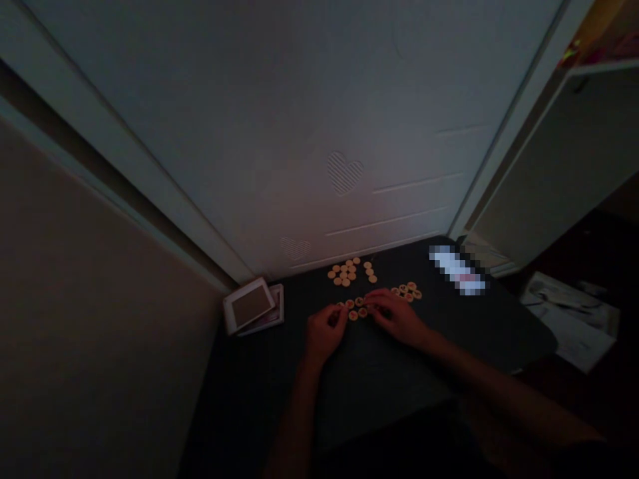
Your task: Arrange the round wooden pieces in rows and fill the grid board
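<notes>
Several small round wooden discs (355,309) lie in a short row on a dark table (379,379) between my hands. My left hand (323,332) rests at the row's left end, fingers curled with the fingertips at a disc. My right hand (397,316) lies at the row's right end, fingers bent down onto the discs. A bigger cluster of plain discs (345,272) sits farther back, a pair of discs (370,271) beside it, and another small group of marked discs (407,291) lies to the right of my right hand.
A white box with its lid (253,307) lies at the table's back left corner. A blurred white object (456,269) sits at the back right. A pale wall with heart shapes (344,173) rises behind. Papers (569,319) lie on the floor to the right, near a white cabinet (559,166).
</notes>
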{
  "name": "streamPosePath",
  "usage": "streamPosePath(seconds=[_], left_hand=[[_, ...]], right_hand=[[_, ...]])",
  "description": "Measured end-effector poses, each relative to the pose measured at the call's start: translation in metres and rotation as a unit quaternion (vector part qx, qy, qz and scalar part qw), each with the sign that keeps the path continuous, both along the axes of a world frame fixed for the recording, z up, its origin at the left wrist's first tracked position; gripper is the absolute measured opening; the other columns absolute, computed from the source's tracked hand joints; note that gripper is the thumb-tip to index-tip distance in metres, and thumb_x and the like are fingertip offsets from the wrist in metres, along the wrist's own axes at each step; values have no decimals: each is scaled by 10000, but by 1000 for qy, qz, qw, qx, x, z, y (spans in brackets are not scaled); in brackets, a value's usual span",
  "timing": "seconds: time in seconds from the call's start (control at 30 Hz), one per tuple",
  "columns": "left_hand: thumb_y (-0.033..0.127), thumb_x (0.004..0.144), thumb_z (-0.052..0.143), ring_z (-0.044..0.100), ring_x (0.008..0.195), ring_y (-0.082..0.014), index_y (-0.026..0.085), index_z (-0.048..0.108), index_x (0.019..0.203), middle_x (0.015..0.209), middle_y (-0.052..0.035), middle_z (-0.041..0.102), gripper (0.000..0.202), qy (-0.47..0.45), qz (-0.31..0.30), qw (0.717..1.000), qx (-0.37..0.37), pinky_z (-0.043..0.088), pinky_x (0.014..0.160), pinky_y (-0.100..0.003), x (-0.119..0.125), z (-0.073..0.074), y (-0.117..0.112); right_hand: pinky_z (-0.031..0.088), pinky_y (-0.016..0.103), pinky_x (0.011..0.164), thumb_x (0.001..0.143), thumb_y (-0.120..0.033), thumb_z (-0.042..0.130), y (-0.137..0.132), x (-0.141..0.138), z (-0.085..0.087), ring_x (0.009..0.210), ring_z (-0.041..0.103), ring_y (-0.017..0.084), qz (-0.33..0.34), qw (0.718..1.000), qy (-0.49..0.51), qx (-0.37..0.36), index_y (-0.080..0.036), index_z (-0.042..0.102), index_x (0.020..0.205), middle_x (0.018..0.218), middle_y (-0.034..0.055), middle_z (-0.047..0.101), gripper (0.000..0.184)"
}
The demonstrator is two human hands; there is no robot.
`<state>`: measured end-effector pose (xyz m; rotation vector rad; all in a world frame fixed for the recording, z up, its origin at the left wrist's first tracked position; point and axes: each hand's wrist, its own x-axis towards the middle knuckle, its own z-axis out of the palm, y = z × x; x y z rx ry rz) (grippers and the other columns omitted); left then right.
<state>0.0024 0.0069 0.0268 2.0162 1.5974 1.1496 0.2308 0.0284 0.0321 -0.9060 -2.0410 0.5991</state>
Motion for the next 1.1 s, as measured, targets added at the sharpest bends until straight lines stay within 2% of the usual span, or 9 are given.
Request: streamPosePath(seconds=[0.1, 0.27, 0.53, 0.73, 0.9, 1.1], left_hand=[[386, 928, 601, 640, 585, -120, 215, 718, 795, 689, 3, 725, 247, 6, -32, 999, 4, 468, 591, -220, 11, 0, -4], [387, 943, 571, 653, 611, -134, 214, 734, 841, 723, -17, 739, 259, 28, -62, 998, -13, 476, 609, -234, 17, 0, -7], [463, 893, 626, 650, 622, -146, 229, 747, 900, 728, -14, 737, 264, 17, -66, 996, -64, 505, 624, -254, 16, 0, -8], [467, 859, 675, 631, 606, -128, 221, 747, 903, 717, -3, 728, 260, 13, -72, 996, -59, 489, 602, -235, 17, -4, -7], [464, 867, 667, 626, 608, -127, 222, 753, 905, 721, -2, 726, 259, 18, -69, 996, -55, 487, 605, -237, 15, -5, -7], [469, 870, 658, 629, 595, -133, 223, 758, 882, 717, -9, 729, 266, 9, -56, 996, -61, 491, 596, -242, 14, 1, -6]], right_hand=[[517, 403, 1000, 932, -162, 583, -23, -11, -11, 1127, 635, 206, -3, 999, 37, -17, -290, 688, 1173, 1191, 58, 672, 292], [564, 368, 912, 914, -165, 602, -30, -19, -22, 1075, 654, 205, -33, 993, 98, -51, -273, 684, 1154, 1155, 66, 682, 276], [596, 344, 867, 927, -214, 594, -33, -18, -24, 997, 695, 190, -28, 986, 126, -103, -266, 658, 1188, 1148, 59, 696, 274], [593, 346, 858, 939, -230, 593, -33, -17, -29, 930, 715, 186, -44, 990, 97, -97, -263, 672, 1131, 1065, 37, 735, 210], [603, 362, 849, 938, -265, 622, -33, -17, -24, 988, 685, 210, -55, 991, 100, -69, -265, 696, 1104, 1073, 65, 698, 182], [630, 346, 807, 934, -252, 618, -35, -18, -23, 974, 688, 204, -51, 986, 131, -94, -283, 672, 1153, 1116, 71, 663, 227]])
